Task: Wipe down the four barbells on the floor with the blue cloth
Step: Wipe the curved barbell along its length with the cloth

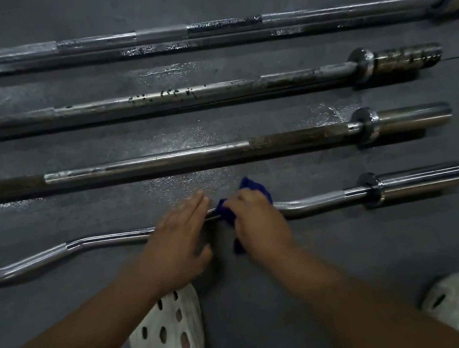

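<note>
Right hand is gripping the blue cloth on the curl bar shaft, lower centre of frame. Left hand is lying flat, fingers straight, on the shaft just beside it.

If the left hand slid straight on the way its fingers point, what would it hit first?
The left hand, resting on the curl bar, would cross open floor and probably meet the next barbell first, near its rusty stretch.
</note>
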`<state>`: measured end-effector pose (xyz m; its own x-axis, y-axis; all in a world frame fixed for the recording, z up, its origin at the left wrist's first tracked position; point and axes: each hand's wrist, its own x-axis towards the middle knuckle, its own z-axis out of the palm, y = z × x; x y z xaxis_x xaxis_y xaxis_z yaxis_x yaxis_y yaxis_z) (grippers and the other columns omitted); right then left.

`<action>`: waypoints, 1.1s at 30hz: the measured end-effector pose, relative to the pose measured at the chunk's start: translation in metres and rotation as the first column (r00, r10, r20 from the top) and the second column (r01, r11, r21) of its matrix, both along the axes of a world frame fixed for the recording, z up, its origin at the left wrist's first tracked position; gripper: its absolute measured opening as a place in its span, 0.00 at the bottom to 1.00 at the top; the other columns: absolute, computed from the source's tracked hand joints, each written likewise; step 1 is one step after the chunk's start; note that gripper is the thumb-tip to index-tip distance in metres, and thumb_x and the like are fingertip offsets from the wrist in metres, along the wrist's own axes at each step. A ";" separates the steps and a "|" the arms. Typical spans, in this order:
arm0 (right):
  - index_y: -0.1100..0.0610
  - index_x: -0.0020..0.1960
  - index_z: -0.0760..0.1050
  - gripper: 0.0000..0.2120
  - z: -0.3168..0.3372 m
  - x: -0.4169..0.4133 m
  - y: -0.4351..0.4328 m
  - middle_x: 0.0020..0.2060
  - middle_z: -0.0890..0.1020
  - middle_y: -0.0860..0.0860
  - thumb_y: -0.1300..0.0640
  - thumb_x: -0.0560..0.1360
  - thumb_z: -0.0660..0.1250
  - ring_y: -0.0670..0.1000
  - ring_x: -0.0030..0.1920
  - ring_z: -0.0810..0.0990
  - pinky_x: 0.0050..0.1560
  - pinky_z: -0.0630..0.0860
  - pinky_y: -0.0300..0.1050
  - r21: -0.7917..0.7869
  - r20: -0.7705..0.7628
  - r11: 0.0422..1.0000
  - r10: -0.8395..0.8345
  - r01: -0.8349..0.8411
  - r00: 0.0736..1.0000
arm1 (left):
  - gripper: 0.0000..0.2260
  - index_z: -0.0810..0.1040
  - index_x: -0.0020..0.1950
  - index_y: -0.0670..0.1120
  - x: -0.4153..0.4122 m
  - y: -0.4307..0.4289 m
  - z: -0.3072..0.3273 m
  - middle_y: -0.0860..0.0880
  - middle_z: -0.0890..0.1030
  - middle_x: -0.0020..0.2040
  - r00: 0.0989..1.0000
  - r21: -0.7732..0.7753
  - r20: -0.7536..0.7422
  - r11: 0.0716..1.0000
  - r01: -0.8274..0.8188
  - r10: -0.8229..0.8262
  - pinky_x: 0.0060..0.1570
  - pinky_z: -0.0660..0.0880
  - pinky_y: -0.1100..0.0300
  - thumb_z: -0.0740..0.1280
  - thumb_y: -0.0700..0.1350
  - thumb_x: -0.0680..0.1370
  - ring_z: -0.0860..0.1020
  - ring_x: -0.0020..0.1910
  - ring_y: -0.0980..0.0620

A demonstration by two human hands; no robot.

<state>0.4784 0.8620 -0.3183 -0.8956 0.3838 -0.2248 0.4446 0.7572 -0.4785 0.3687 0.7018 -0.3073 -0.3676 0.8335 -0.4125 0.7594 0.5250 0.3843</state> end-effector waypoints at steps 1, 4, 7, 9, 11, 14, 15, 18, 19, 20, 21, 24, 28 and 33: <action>0.56 0.59 0.79 0.18 0.007 -0.001 0.013 0.56 0.77 0.54 0.66 0.71 0.63 0.55 0.57 0.74 0.55 0.73 0.48 -0.036 -0.028 0.996 -0.080 0.079 0.996 | 0.41 0.54 0.81 0.45 -0.001 0.000 -0.001 0.46 0.53 0.81 1.000 0.001 0.004 1.000 -0.003 0.003 0.76 0.58 0.49 0.53 0.61 0.70 0.57 0.79 0.47; 0.56 0.59 0.78 0.18 0.016 0.018 0.043 0.55 0.76 0.53 0.67 0.71 0.61 0.54 0.55 0.73 0.53 0.71 0.46 -0.101 -0.115 0.919 -0.391 0.381 0.913 | 0.41 0.55 0.81 0.45 -0.004 0.002 -0.005 0.45 0.55 0.81 1.000 0.002 0.007 1.000 -0.016 0.016 0.75 0.60 0.48 0.53 0.61 0.70 0.59 0.78 0.45; 0.56 0.64 0.74 0.21 0.003 0.037 0.031 0.55 0.77 0.55 0.58 0.72 0.60 0.58 0.54 0.75 0.51 0.72 0.51 0.118 -0.033 0.880 -0.459 0.460 0.888 | 0.40 0.56 0.80 0.44 -0.001 0.007 -0.006 0.44 0.56 0.81 1.000 0.004 0.004 1.000 -0.011 0.011 0.75 0.59 0.49 0.53 0.60 0.70 0.60 0.78 0.44; 0.55 0.63 0.74 0.23 -0.008 0.029 0.006 0.55 0.78 0.55 0.56 0.68 0.64 0.58 0.52 0.77 0.48 0.73 0.53 0.229 -0.015 0.906 -0.362 0.356 0.932 | 0.40 0.56 0.80 0.44 0.003 0.010 -0.006 0.44 0.56 0.81 1.000 0.010 -0.008 1.000 0.001 -0.001 0.76 0.58 0.50 0.54 0.60 0.70 0.60 0.78 0.44; 0.53 0.61 0.74 0.19 -0.013 0.011 -0.021 0.55 0.77 0.53 0.57 0.69 0.66 0.56 0.53 0.77 0.47 0.73 0.53 0.267 -0.010 0.958 -0.103 0.102 0.995 | 0.40 0.55 0.81 0.44 0.007 0.012 -0.004 0.44 0.55 0.81 1.000 0.008 -0.022 1.000 0.016 -0.016 0.76 0.54 0.53 0.57 0.58 0.71 0.59 0.78 0.45; 0.52 0.60 0.76 0.16 -0.015 0.007 -0.025 0.56 0.78 0.50 0.55 0.72 0.67 0.53 0.56 0.77 0.48 0.74 0.50 0.264 -0.013 0.957 0.127 -0.119 0.992 | 0.39 0.55 0.81 0.44 0.009 0.008 -0.002 0.44 0.55 0.81 1.000 0.003 -0.028 1.000 0.015 -0.014 0.76 0.53 0.55 0.59 0.57 0.72 0.58 0.78 0.46; 0.51 0.58 0.77 0.14 -0.014 0.013 -0.012 0.55 0.79 0.50 0.55 0.72 0.67 0.53 0.55 0.78 0.47 0.75 0.50 0.252 -0.037 0.963 0.109 -0.096 0.993 | 0.39 0.57 0.80 0.44 0.008 0.006 -0.002 0.44 0.57 0.80 0.999 0.016 -0.037 1.000 0.018 -0.018 0.75 0.55 0.54 0.58 0.57 0.71 0.60 0.77 0.45; 0.54 0.54 0.79 0.17 -0.013 0.049 0.029 0.50 0.82 0.50 0.60 0.68 0.62 0.55 0.51 0.79 0.46 0.77 0.52 0.154 -0.121 0.969 -0.174 0.192 0.977 | 0.39 0.61 0.79 0.43 0.005 0.000 -0.005 0.43 0.60 0.79 0.999 0.017 -0.042 0.999 0.034 -0.033 0.74 0.61 0.50 0.56 0.58 0.70 0.64 0.76 0.44; 0.55 0.55 0.79 0.20 -0.010 0.054 0.031 0.51 0.82 0.51 0.62 0.65 0.62 0.55 0.51 0.79 0.47 0.76 0.52 0.140 -0.118 0.951 -0.261 0.276 0.958 | 0.39 0.61 0.79 0.43 0.005 0.002 -0.007 0.43 0.61 0.79 0.998 0.012 -0.046 0.999 0.048 -0.047 0.73 0.62 0.49 0.57 0.58 0.70 0.65 0.76 0.44; 0.54 0.56 0.79 0.22 -0.007 0.051 0.026 0.51 0.82 0.50 0.63 0.64 0.62 0.55 0.52 0.79 0.47 0.74 0.51 0.148 -0.094 0.931 -0.322 0.333 0.942 | 0.39 0.62 0.79 0.42 0.006 0.004 -0.009 0.42 0.62 0.79 0.996 0.011 -0.050 0.998 0.069 -0.069 0.73 0.63 0.48 0.57 0.58 0.70 0.65 0.75 0.43; 0.53 0.56 0.79 0.21 -0.006 0.044 0.015 0.52 0.82 0.49 0.62 0.64 0.63 0.54 0.53 0.79 0.47 0.73 0.51 0.160 -0.060 0.926 -0.336 0.342 0.940 | 0.38 0.63 0.78 0.42 0.008 0.006 -0.010 0.42 0.63 0.78 0.995 0.007 -0.050 0.996 0.088 -0.088 0.72 0.64 0.47 0.57 0.57 0.70 0.66 0.75 0.43; 0.50 0.57 0.77 0.19 -0.005 0.023 -0.007 0.56 0.80 0.47 0.58 0.66 0.69 0.50 0.57 0.78 0.47 0.71 0.49 0.202 0.017 0.974 -0.111 0.105 0.994 | 0.38 0.65 0.77 0.42 0.013 0.007 -0.010 0.42 0.65 0.77 0.988 -0.017 -0.070 0.990 0.137 -0.138 0.72 0.64 0.50 0.59 0.56 0.68 0.68 0.73 0.43; 0.48 0.63 0.75 0.27 0.002 0.055 0.030 0.61 0.80 0.46 0.60 0.66 0.72 0.47 0.62 0.77 0.50 0.66 0.46 0.219 0.070 0.975 -0.048 0.031 0.996 | 0.39 0.66 0.76 0.42 0.015 -0.001 -0.007 0.43 0.67 0.76 0.973 -0.032 -0.123 0.980 0.195 -0.198 0.71 0.58 0.51 0.66 0.54 0.66 0.68 0.74 0.44; 0.51 0.67 0.75 0.31 0.000 0.054 0.004 0.68 0.76 0.49 0.62 0.66 0.74 0.50 0.70 0.72 0.56 0.70 0.52 0.193 0.122 0.942 -0.302 0.276 0.946 | 0.42 0.68 0.75 0.40 0.025 0.002 -0.007 0.40 0.68 0.75 0.967 -0.045 -0.169 0.981 0.186 -0.191 0.72 0.63 0.46 0.68 0.54 0.63 0.69 0.72 0.41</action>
<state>0.5327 0.8665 -0.3185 -0.7020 0.6653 -0.2541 0.7121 0.6501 -0.2652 0.3942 0.7040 -0.3138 -0.2718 0.8835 -0.3815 0.8991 0.3745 0.2268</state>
